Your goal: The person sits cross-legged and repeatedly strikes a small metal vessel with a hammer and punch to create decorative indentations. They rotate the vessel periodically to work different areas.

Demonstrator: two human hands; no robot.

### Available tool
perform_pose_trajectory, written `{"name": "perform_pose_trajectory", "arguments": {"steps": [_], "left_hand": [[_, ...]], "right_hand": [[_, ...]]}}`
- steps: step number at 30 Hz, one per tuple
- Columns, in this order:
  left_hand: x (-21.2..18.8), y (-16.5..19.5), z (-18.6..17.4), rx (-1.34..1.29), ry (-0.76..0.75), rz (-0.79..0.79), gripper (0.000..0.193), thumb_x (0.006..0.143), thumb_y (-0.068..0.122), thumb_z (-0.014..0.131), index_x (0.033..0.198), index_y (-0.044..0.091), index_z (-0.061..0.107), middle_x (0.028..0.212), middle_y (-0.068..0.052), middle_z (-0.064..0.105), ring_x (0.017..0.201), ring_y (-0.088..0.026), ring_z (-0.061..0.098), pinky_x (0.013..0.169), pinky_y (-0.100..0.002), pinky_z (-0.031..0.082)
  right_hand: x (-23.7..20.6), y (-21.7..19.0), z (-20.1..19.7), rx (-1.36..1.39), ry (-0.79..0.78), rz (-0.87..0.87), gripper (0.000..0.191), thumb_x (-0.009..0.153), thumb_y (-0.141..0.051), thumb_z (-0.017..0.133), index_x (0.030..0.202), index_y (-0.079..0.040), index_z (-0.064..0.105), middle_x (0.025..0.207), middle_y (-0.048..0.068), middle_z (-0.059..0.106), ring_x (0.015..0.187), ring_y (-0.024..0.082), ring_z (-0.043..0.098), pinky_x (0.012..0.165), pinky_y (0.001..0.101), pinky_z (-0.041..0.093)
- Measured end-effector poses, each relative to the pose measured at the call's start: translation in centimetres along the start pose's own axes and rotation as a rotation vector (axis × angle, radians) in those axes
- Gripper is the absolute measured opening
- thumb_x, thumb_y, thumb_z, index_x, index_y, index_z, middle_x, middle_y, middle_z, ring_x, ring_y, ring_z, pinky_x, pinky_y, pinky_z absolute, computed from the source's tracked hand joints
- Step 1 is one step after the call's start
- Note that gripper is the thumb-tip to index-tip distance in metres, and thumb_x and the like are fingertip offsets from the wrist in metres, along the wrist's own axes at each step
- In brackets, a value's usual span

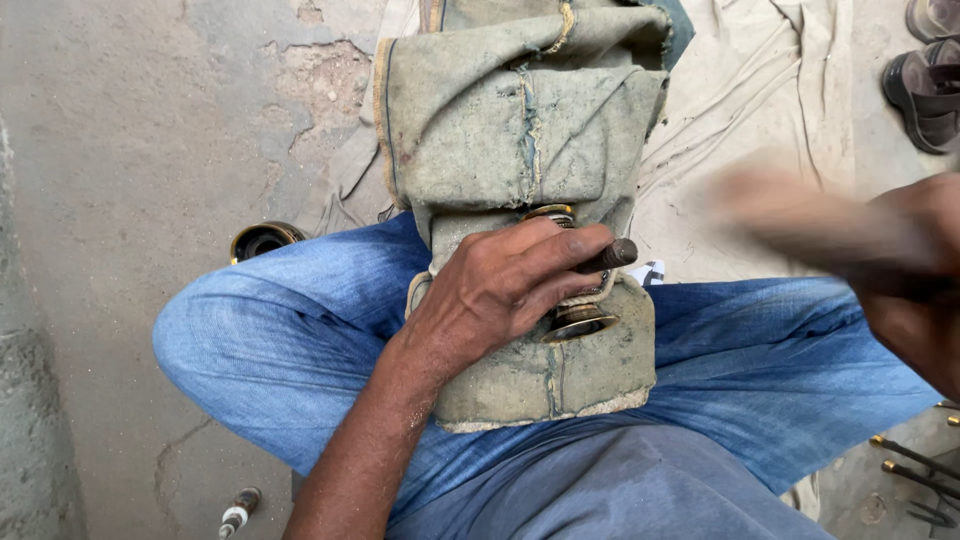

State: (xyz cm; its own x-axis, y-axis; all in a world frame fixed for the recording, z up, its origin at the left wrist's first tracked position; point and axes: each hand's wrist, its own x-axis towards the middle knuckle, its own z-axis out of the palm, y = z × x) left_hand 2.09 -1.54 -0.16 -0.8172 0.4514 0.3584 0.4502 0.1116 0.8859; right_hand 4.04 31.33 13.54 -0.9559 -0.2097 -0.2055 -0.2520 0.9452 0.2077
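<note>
Where the left hand wraps its fingers around a dark rod, it hides most of the brass fitting on the folded canvas pad across the lap. The right hand is blurred and cut off, so its fingers cannot be made out.

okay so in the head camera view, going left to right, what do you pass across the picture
Small white-tipped tool on the floor → brass ring by the knee → left hand holding a dark rod → blurred right hand
</note>
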Motion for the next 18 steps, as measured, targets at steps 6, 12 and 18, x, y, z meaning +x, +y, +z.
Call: {"name": "perform_pose_trajectory", "arguments": {"steps": [6, 12, 18], "left_hand": [[0.2, 0.0, 0.1, 0.006, 0.000, -0.004, 0.043, 0.096, 0.020, 0.077, 0.136, 0.018, 0.060, 0.089, -0.004, 0.061, 0.076, -0.022, 0.065, 0.067, -0.038, 0.054], [0.4, 0.1, -0.1, 0.026, -0.010, 0.004, 0.041, 0.095, 0.022, 0.078, 0.132, 0.018, 0.061, 0.088, -0.005, 0.059, 0.076, -0.023, 0.065, 0.068, -0.038, 0.055], [0.6, 0.1, -0.3, -0.004, 0.008, 0.026, 0.041, 0.097, 0.021, 0.077, 0.133, 0.018, 0.060, 0.094, -0.004, 0.062, 0.081, -0.022, 0.067, 0.072, -0.037, 0.056]], "right_hand": [[-1.5, 2.3, 2.7, 0.072, -0.004, 0.031, 0.018, 0.091, -0.002, 0.072, 0.108, -0.001, 0.066, 0.092, 0.014, 0.067, 0.081, 0.025, 0.069, 0.073, 0.0339, 0.056], [-2.6, 5.2, 7.7, 0.191, -0.163, 0.352, 0.011, 0.099, -0.006, 0.070, 0.105, 0.003, 0.068, 0.087, 0.018, 0.066, 0.074, 0.029, 0.070, 0.067, 0.0348, 0.056], [-3.2, 5.0, 4.1, 0.387, 0.092, -0.016, 0.029, 0.097, -0.014, 0.071, 0.121, -0.002, 0.062, 0.101, 0.012, 0.065, 0.084, 0.018, 0.069, 0.075, 0.0278, 0.054]]}}
